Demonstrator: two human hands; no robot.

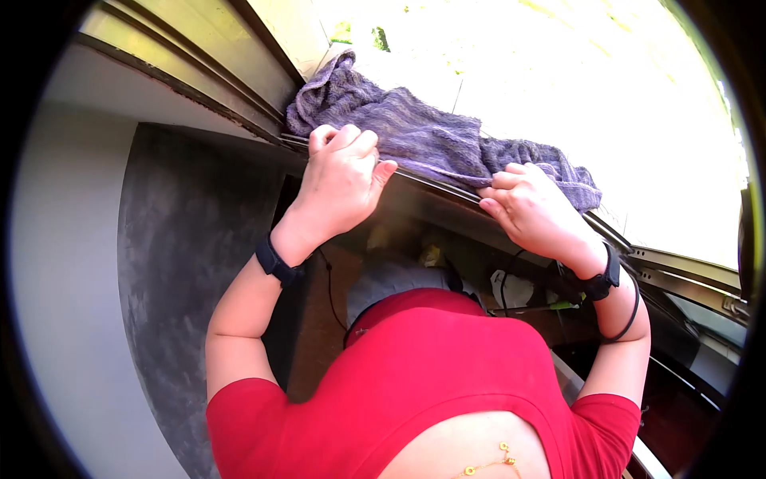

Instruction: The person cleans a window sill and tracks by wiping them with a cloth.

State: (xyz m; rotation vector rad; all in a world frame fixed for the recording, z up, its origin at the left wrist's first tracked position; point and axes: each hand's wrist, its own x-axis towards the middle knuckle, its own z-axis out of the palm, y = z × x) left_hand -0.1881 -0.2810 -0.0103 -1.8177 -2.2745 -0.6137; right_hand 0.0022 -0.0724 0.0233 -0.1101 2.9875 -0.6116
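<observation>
A purple-grey striped towel [427,128] lies bunched along a window sill, just beyond the metal window track [439,185]. My left hand [339,176] is at the towel's near edge on the left, its fingers curled over the cloth and the thumb pointing right. Farther right, my right hand [531,206] has its fingers closed on the same near edge, close to the towel's right end. Both sets of fingertips are partly hidden by the hands and the cloth. A dark band circles each wrist.
Sliding window panes [199,60] stand at the upper left, and more metal frame [686,279] runs along the right. Beyond the towel, a pale tiled ledge [542,80] is washed out by bright light. A dark grey wall panel [191,239] is on the left. Cables hang below the sill.
</observation>
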